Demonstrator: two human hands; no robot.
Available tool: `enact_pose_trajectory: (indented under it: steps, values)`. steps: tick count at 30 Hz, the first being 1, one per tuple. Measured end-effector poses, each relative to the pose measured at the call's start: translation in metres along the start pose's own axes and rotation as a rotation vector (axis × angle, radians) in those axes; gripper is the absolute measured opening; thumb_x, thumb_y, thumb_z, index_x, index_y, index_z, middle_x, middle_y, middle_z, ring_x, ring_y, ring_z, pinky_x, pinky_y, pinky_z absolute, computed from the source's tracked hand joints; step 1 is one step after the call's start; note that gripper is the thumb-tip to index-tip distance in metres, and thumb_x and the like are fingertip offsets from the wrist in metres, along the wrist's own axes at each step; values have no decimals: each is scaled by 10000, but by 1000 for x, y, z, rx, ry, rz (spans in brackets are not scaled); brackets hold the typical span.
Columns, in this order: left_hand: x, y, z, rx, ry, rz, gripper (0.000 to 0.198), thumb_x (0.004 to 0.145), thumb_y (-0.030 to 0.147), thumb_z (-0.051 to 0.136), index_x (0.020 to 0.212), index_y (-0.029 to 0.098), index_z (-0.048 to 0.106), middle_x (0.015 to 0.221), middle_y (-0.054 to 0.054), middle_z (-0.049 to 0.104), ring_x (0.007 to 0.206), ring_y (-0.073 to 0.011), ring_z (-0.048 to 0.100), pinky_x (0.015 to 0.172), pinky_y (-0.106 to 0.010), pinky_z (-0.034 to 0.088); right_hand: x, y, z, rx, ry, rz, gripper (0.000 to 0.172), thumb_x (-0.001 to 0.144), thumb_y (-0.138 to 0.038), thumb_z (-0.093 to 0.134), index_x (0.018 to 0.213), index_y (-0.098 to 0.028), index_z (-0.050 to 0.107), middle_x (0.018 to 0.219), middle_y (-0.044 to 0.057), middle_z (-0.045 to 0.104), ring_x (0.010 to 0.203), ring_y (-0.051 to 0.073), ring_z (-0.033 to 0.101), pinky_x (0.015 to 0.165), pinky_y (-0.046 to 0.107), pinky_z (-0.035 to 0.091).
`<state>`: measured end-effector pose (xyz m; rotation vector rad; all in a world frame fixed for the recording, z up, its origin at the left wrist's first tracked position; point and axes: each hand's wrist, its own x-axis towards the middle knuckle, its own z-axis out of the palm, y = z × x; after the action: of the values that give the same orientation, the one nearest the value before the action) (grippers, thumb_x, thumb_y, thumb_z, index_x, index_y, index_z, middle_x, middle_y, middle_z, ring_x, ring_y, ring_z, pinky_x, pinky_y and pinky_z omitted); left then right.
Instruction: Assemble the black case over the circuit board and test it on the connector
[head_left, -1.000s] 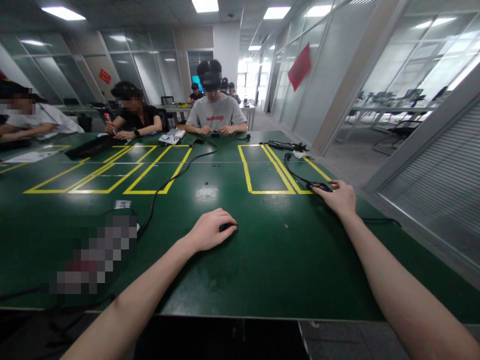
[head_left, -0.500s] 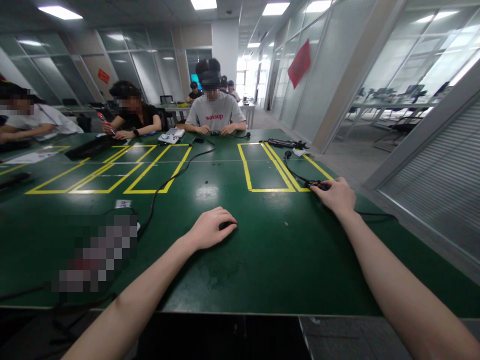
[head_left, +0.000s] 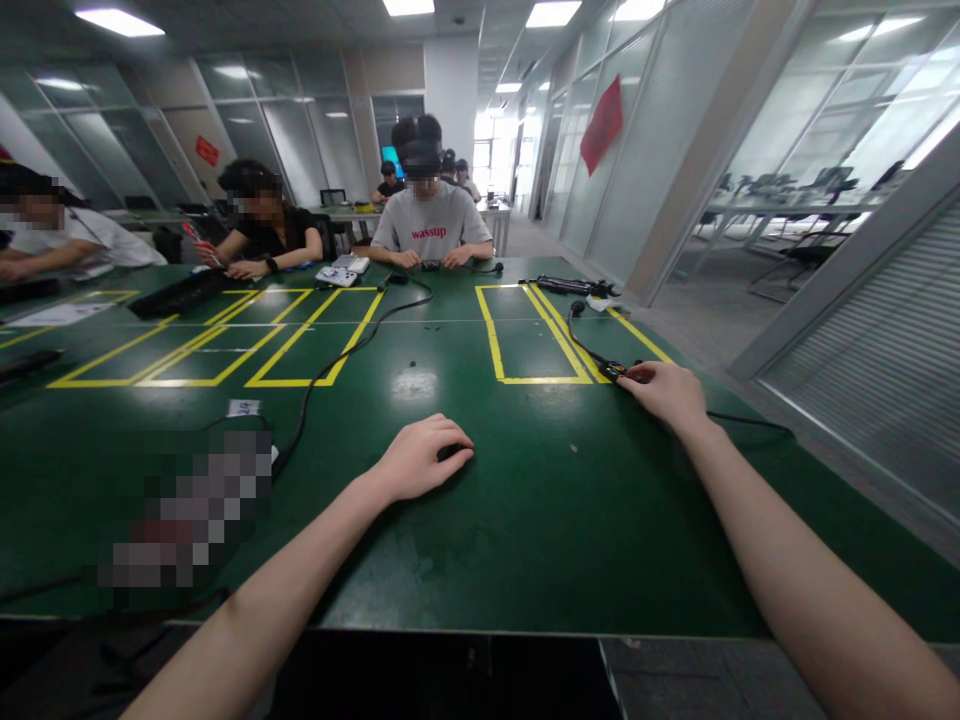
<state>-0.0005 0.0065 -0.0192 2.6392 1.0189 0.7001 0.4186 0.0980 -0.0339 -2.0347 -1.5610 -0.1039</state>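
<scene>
My left hand (head_left: 420, 455) rests on the green table (head_left: 525, 520) near its middle, fingers curled over a small dark object (head_left: 452, 452) that I cannot make out. My right hand (head_left: 666, 393) lies further right, fingers closed on a small dark tool (head_left: 619, 371) with yellow and red marks. A black cable (head_left: 585, 345) runs from this tool toward the far side. The tool sits at the corner of a yellow taped rectangle (head_left: 534, 335).
Several people sit at the far side and far left, working with their own hands. A black cable (head_left: 330, 370) crosses the table's left half. A blurred patch (head_left: 187, 510) lies near left. A dark strip device (head_left: 570, 287) sits far right. The table's right edge drops to the floor.
My right hand has slid left and slightly nearer, dragging the small tool along with its cable. My left hand has stayed in place.
</scene>
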Motion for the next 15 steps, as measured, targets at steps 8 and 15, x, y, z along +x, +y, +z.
enact_pose_trajectory:
  steps: [8, 15]
  values:
    - [0, 0, 1, -1, 8, -5, 159, 979, 276, 600, 987, 219, 748, 1020, -29, 776, 986, -200, 690, 893, -335, 555, 2, 2, 2, 149, 37, 25, 240, 602, -392, 738, 774, -230, 779, 773, 76, 754, 702, 270, 669, 508, 307, 434]
    - [0, 0, 0, -3, 8, -3, 157, 977, 273, 601, 980, 215, 747, 1017, -31, 777, 990, -202, 690, 891, -333, 552, 0, -6, -4, 182, -35, 83, 262, 590, -343, 732, 822, -230, 780, 745, 56, 724, 687, 257, 652, 512, 310, 416]
